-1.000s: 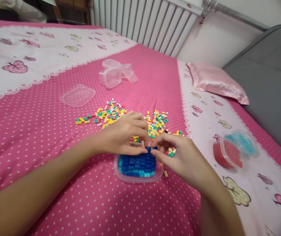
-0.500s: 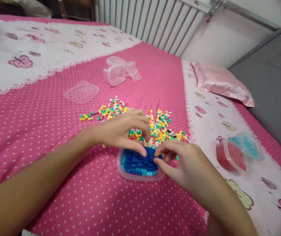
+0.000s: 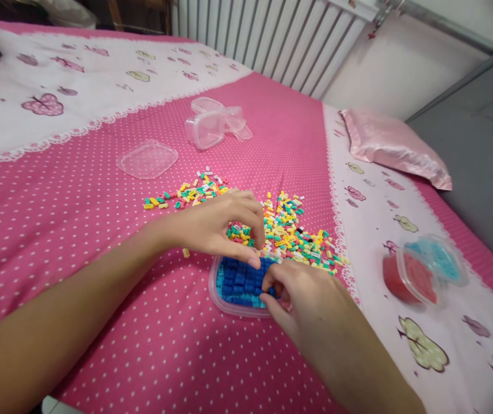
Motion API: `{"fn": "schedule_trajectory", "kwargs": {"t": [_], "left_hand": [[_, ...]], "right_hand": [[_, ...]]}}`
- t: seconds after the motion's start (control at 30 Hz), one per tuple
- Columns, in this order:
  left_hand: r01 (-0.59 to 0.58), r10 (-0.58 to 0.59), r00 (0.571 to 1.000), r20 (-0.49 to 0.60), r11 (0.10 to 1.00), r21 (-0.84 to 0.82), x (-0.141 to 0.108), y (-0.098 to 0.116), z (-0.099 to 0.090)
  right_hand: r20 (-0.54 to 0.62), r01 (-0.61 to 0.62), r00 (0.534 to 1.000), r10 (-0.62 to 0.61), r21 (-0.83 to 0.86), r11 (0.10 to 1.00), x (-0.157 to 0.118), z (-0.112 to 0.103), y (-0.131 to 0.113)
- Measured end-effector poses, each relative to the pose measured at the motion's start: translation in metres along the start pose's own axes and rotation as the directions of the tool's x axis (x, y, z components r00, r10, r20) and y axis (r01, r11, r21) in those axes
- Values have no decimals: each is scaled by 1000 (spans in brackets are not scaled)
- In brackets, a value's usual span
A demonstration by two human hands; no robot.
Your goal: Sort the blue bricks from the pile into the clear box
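A clear plastic container [image 3: 217,294] on the pink bedspread holds dark blue bricks [image 3: 240,280] packed in rows, with light blue ones along the edges. My left hand [image 3: 224,224] arches over its back rim, thumb and fingers apart, the thumb reaching over the blue bricks. At the container's right side, my right hand [image 3: 300,293] pinches a small blue brick [image 3: 271,291] between thumb and fingertips. Loose yellow, green, white and red bricks [image 3: 287,227] lie in a pile just behind the container, partly hidden by my left hand.
Clear containers [image 3: 209,129] and a flat clear lid [image 3: 147,160] lie farther back. On the right are a container of red pieces [image 3: 410,277] and one of light blue pieces [image 3: 438,259]. Behind them rests a pink pillow [image 3: 395,146].
My right hand has moved slightly left and toward me over the container, its fingers still pinched. My left hand stays nearly in place. The view has shifted slightly.
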State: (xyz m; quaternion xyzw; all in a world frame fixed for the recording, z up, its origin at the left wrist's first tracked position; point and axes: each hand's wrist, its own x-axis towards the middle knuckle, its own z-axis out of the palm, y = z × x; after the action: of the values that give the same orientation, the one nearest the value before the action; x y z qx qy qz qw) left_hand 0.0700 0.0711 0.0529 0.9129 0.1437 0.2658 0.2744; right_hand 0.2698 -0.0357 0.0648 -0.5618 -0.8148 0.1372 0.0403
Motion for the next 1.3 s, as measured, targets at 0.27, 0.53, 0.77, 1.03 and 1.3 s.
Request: {"fn": "schedule_trajectory", "kwargs": {"t": [0.27, 0.53, 0.77, 1.03, 1.3], "left_hand": [[20, -20, 1000, 3, 1000, -5, -1, 1, 0], [14, -14, 1000, 7, 1000, 9, -1, 0, 1], [16, -16, 1000, 7, 1000, 22, -1, 1, 0], [34, -28, 997, -71, 995, 92, 0, -1, 1], [59, -38, 990, -136, 986, 159, 0, -3, 1]], "right_hand": [[-78, 21, 997, -18, 28, 999, 0, 2, 0], [-27, 35, 999, -34, 27, 999, 0, -3, 2], [-111, 73, 992, -60, 113, 991, -4, -17, 15], [-110, 128, 989, -99, 300, 945, 4, -18, 6], [-5, 285, 954, -299, 317, 904, 3, -10, 5]]}}
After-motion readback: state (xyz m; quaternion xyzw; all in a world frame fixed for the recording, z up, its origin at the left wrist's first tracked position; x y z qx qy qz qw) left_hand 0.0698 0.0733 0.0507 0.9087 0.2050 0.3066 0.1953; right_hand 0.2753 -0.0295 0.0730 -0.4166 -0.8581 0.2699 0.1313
